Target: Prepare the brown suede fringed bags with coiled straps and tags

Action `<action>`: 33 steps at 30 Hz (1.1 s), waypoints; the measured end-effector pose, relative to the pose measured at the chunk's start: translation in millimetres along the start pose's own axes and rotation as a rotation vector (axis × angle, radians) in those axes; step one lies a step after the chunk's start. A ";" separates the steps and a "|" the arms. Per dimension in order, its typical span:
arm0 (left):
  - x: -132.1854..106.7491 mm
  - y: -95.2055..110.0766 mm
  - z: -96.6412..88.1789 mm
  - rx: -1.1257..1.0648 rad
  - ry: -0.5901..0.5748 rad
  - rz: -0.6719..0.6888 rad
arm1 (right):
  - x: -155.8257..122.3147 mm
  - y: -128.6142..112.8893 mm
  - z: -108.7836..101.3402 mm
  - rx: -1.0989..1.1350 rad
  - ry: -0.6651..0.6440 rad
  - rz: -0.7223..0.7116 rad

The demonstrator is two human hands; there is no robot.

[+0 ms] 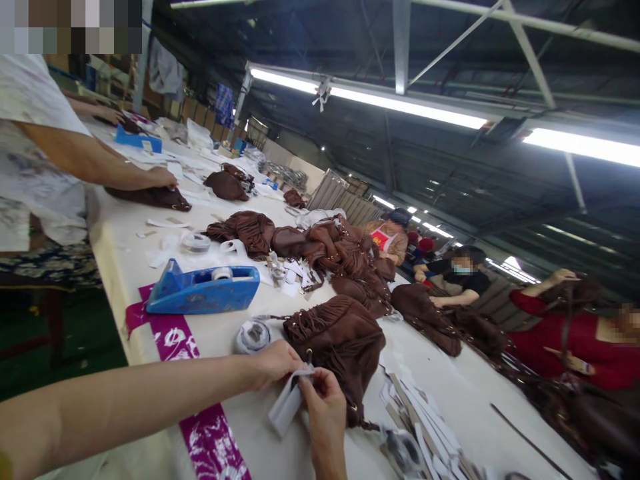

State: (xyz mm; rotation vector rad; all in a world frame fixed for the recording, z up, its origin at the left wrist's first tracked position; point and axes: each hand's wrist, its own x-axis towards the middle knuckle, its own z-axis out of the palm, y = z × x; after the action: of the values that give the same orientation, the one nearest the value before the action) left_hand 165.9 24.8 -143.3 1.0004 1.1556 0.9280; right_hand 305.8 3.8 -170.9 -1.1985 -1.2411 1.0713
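Note:
My left hand (273, 363) and my right hand (325, 407) meet at the near edge of a long white table (125, 240). Both pinch a strip of white paper (287, 403) that hangs down between them. Just beyond my fingers lies a brown fringed bag (343, 340), its metal ring close to my fingertips. A roll of white tape (253, 335) sits to the left of the bag.
A blue tape dispenser (203, 289) stands further left. More brown bags (330, 247) are piled along the table's middle, with paper strips (420, 417) scattered at the right. A person (45, 153) leans over the far left; other people (575, 333) sit along the right side.

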 end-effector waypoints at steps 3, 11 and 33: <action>-0.4 -3.9 4.4 0.095 0.080 0.040 | -3.1 -1.0 1.2 -0.029 0.016 -0.014; -4.1 0.6 20.7 0.288 0.243 0.127 | -10.9 -10.9 3.4 0.140 -0.067 0.104; -31.1 13.7 17.1 -0.055 -0.240 -0.248 | -3.1 -24.6 8.4 -0.265 0.173 -0.195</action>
State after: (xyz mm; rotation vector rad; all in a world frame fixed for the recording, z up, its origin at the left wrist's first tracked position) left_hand 176.7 -3.0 -119.7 0.8749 1.0189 0.6205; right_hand 296.0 -1.1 -147.1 -1.3084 -1.3610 0.6602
